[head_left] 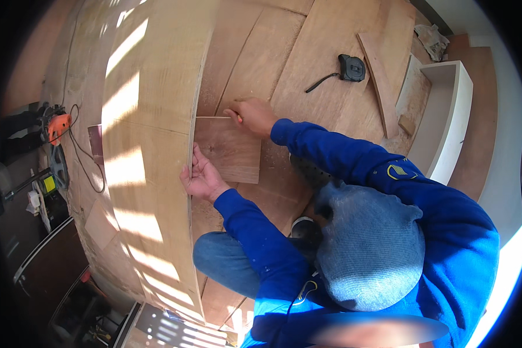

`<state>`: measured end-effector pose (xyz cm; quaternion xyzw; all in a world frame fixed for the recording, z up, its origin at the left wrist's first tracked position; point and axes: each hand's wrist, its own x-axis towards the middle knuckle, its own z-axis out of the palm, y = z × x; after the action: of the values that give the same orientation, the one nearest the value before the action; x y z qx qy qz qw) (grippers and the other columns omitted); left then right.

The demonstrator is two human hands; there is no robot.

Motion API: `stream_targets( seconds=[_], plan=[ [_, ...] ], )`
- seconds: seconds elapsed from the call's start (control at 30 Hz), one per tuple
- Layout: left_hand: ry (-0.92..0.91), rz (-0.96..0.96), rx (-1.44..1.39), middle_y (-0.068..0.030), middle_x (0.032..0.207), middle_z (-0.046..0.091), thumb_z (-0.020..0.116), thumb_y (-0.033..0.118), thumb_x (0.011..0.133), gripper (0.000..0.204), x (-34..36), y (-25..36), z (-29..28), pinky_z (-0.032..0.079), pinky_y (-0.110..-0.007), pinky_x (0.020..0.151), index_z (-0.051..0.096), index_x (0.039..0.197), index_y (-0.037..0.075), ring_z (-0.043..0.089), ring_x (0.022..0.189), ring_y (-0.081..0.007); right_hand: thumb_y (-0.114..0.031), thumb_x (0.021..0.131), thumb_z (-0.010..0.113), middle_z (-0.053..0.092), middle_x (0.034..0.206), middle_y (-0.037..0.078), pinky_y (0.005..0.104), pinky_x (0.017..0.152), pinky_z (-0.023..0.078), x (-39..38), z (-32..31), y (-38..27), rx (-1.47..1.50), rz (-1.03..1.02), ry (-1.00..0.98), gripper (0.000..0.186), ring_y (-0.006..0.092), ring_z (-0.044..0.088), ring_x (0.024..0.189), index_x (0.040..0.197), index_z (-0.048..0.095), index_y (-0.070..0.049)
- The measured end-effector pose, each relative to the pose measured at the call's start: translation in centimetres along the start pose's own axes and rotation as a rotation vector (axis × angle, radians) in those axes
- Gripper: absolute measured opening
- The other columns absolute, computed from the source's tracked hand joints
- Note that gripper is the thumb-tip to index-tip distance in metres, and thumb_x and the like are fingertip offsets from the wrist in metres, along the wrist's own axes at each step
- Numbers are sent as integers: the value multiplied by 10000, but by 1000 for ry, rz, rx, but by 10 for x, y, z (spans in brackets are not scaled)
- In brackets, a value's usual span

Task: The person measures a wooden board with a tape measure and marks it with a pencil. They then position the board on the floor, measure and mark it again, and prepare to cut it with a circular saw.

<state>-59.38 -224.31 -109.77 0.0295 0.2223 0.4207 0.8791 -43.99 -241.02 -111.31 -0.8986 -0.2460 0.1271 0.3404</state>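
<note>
My left hand (203, 178) is palm up with curled fingers, gripping the right edge of a long plywood panel (162, 104). Beside that edge lies a small rectangular wooden board (231, 152), with its left side close to the panel. My right hand (254, 116) is closed over the board's far right corner. A small orange-red bit shows between its fingers, but I cannot tell what it belongs to.
Wooden boards cover the floor, with a black tape measure (352, 68) and a narrow wood strip (379, 87) on them. A white open box (441, 116) stands at right. An orange-and-black power tool (58, 127) with a cord is at left. My bent leg (226, 264) is near the panel.
</note>
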Motion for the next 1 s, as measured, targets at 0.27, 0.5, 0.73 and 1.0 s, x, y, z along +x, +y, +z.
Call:
stream_targets(
  seconds=[0.27,0.5,0.73,1.0],
  plan=[
    [63,-57,189,-317,1444,586,568,70,970,505,-7,-34,-41,348,-573,1269,482,1403,-175,530,1421,-398,-338,956,755,717,804,143,399,723,565,77,-60,55,462,285,353,381,262,715,744,1066,723,25],
    [-144,-1111,1079,-235,1104,772,600,514,1065,618,-52,-62,26,618,-356,772,661,1253,-71,789,926,-293,-413,884,847,757,957,112,327,786,587,103,-44,63,283,302,536,590,194,730,832,1224,699,45],
    [761,-345,1116,-62,812,615,618,563,981,470,-44,41,-44,556,-442,707,567,928,99,646,743,-259,-357,828,897,717,919,141,367,762,568,89,-2,75,443,247,495,573,239,688,811,1154,678,60],
    [792,264,465,-193,1433,500,641,448,1000,654,-53,116,-180,505,-549,1048,466,1513,82,557,1248,-371,-231,800,933,604,884,73,356,779,513,124,32,69,551,202,706,484,199,585,862,1091,630,10]
  ],
)
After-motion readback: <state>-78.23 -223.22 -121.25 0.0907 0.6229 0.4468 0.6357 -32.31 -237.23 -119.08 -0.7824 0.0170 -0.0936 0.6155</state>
